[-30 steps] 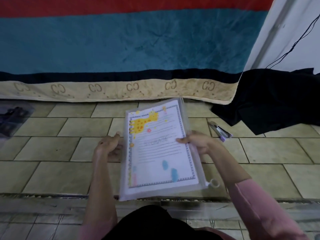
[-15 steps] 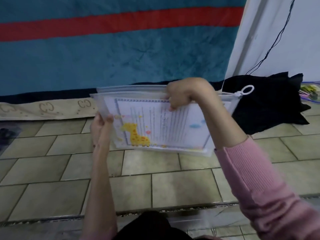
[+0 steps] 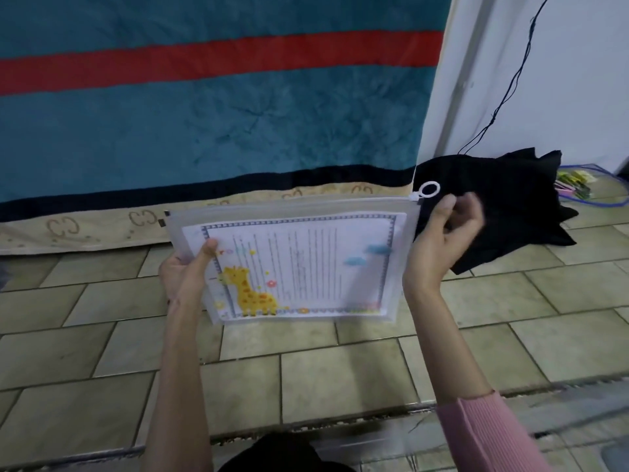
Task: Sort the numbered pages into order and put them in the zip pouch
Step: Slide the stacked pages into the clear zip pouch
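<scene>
A clear zip pouch (image 3: pixel 289 208) is held upright above the floor, long side level. Inside it show the pages (image 3: pixel 306 264), the front one with a giraffe and a dotted border. My left hand (image 3: pixel 183 277) grips the pouch's left edge, thumb on the front. The white ring zip pull (image 3: pixel 429 190) sits at the top right corner. My right hand (image 3: pixel 439 240) is beside the right edge, fingers loosely curled and blurred. Its thumb tip is just right of the pull and holds nothing that I can see.
A teal blanket (image 3: pixel 238 114) with a red stripe hangs behind. A black cloth (image 3: pixel 503 206) lies on the tiled floor (image 3: pixel 340 369) at right, with a thin cable (image 3: pixel 503 97) above it and small coloured items (image 3: pixel 575 182) beyond.
The pouch went from flat and upright-long to raised and turned sideways. My right hand left the pouch's top opening and moved to the right corner by the zip pull.
</scene>
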`<action>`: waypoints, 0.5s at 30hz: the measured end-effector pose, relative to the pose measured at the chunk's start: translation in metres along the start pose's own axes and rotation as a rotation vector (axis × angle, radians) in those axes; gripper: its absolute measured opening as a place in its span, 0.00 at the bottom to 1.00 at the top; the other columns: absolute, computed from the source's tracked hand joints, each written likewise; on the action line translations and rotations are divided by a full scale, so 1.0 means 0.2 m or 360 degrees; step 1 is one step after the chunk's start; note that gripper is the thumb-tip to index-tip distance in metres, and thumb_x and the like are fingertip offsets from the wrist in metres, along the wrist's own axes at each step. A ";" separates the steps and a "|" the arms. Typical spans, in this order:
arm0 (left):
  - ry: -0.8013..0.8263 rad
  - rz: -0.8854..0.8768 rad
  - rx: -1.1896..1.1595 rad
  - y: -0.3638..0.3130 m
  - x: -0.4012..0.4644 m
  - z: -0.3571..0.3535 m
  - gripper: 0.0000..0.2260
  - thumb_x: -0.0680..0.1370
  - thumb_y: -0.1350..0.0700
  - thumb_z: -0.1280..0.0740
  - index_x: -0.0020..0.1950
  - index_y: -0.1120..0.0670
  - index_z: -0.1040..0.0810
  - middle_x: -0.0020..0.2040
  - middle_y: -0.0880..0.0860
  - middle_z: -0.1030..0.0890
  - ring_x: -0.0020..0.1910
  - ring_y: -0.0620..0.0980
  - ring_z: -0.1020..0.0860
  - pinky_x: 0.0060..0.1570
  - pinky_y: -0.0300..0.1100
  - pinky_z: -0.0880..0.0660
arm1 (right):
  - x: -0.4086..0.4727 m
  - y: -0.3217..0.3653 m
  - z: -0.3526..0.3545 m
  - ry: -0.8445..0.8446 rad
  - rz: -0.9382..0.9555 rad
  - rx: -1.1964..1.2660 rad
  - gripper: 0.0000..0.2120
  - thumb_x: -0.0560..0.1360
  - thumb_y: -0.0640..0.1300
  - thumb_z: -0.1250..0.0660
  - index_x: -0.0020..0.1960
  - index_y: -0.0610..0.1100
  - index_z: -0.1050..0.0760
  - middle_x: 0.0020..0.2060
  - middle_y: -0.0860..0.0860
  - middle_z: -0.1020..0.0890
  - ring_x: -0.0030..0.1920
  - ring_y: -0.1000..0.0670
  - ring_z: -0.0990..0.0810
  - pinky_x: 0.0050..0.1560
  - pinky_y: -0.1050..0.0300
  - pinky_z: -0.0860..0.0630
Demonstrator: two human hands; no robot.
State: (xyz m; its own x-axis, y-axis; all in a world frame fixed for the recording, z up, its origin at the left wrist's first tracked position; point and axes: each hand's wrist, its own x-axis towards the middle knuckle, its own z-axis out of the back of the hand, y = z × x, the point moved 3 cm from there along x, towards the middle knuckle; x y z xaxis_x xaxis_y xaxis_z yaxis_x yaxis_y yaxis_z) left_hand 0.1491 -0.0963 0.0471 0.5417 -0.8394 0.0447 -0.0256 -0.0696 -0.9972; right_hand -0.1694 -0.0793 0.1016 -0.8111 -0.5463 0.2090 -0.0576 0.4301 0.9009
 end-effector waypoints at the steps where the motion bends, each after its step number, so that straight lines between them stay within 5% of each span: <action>1: 0.0010 0.0007 0.0001 0.00 0.00 0.00 0.09 0.72 0.52 0.29 0.47 0.55 0.21 0.37 0.47 0.19 0.29 0.36 0.20 0.29 0.31 0.23 | 0.02 -0.04 0.00 0.0171 -0.0162 0.0013 0.12 0.80 0.45 0.40 0.60 0.42 0.27 0.56 0.46 0.22 0.57 0.52 0.24 0.61 0.59 0.27; 4: 0.0008 -0.0042 0.0114 -0.01 0.01 0.03 0.09 0.73 0.48 0.30 0.49 0.50 0.23 0.45 0.49 0.20 0.40 0.41 0.20 0.42 0.38 0.23 | 0.05 -0.06 -0.01 0.0458 -0.0290 -0.0027 0.08 0.79 0.42 0.38 0.50 0.41 0.22 0.42 0.52 0.19 0.43 0.59 0.21 0.50 0.63 0.24; 7: -0.0473 -0.0275 -0.0021 -0.13 -0.02 0.07 0.19 0.71 0.48 0.29 0.60 0.53 0.24 0.57 0.50 0.22 0.54 0.43 0.24 0.55 0.39 0.26 | 0.05 -0.04 -0.01 0.0453 -0.0342 0.0046 0.10 0.78 0.40 0.38 0.54 0.36 0.22 0.42 0.51 0.19 0.42 0.59 0.21 0.49 0.66 0.23; 9: -0.0725 -0.0633 0.0074 -0.33 -0.09 -0.01 0.19 0.71 0.47 0.30 0.58 0.56 0.23 0.54 0.49 0.22 0.51 0.40 0.26 0.57 0.37 0.28 | 0.05 -0.04 0.00 0.0455 -0.0357 0.0035 0.09 0.78 0.41 0.37 0.53 0.37 0.22 0.42 0.50 0.19 0.43 0.58 0.21 0.49 0.65 0.24; 12: -0.0103 -0.1190 0.0491 -0.61 -0.24 -0.39 0.14 0.72 0.46 0.32 0.52 0.53 0.19 0.47 0.43 0.20 0.50 0.43 0.24 0.56 0.33 0.30 | 0.06 -0.05 -0.01 0.0492 -0.0381 0.0058 0.09 0.78 0.42 0.37 0.52 0.38 0.21 0.43 0.49 0.19 0.44 0.55 0.21 0.50 0.62 0.23; 15: 0.0651 -0.1323 0.1059 -0.68 -0.40 -0.81 0.18 0.69 0.38 0.32 0.54 0.45 0.18 0.52 0.43 0.17 0.56 0.45 0.25 0.62 0.44 0.34 | 0.06 -0.05 -0.01 0.0519 -0.0374 0.0121 0.09 0.78 0.41 0.37 0.52 0.38 0.21 0.43 0.48 0.18 0.43 0.57 0.20 0.47 0.66 0.23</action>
State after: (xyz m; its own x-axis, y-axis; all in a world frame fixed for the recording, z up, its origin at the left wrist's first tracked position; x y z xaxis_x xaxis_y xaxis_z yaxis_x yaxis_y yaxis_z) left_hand -0.0261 -0.1066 0.1881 -0.1349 -0.7880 0.6007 0.7296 -0.4892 -0.4779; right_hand -0.1773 -0.0911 0.0958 -0.5444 -0.8299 0.1218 -0.2719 0.3119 0.9103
